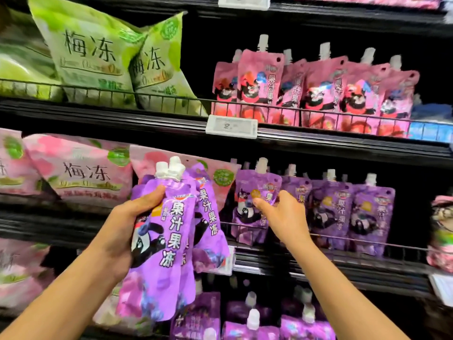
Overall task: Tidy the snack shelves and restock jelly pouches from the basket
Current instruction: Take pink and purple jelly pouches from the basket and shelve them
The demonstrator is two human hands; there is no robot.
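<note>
At the far left, green snack bags lean on the upper shelf behind a wire rail, and pink snack bags lie tilted on the shelf below them. Just right of those, the left hand is raised in front of the shelves, its fingers curled round a bunch of purple jelly pouches; the pouches stand roughly upright with their white caps together at the top, and how many are in the bunch cannot be told. A white price tag is clipped to the edge of the upper shelf. Further right, the right hand reaches to the middle shelf, where a row of purple pouches stands upright behind the wire rail; its thumb lies against the front of the leftmost pouch there and its fingers reach in behind, but whether they pinch it cannot be told. Above this row, pink jelly pouches stand side by side on the upper shelf. At the bottom, below the hands, more purple pouches lie with their caps up.
</note>
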